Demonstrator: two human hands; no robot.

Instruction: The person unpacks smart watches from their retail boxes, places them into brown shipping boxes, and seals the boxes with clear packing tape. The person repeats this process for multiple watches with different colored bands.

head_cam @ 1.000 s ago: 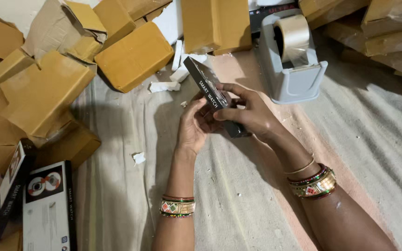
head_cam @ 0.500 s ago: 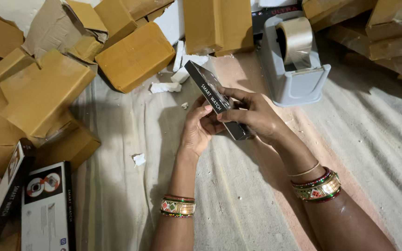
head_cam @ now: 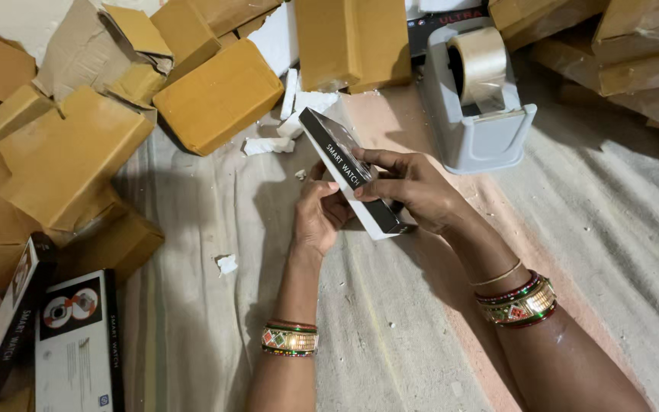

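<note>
- Box (head_cam: 348, 172), the slim black one, sits between both hands over the cloth (head_cam: 192, 229), tilted with one long edge up; it looks tipped a bit steeper than half a second back.
- Right hand (head_cam: 413, 191) wraps its near end, fingers closed over the top.
- Left hand (head_cam: 320, 215) pinches the underside, same grip as before.
- Tape dispenser (head_cam: 482, 99) is close behind, untouched, so no sealing yet I'd guess.

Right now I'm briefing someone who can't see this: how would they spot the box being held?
Start at the grey tape dispenser near the top. Just below and left of it, both hands, left hand and right hand, grip a slim black box with a white side. Unlike the brown cardboard boxes around, it is raised off the cloth.
</note>
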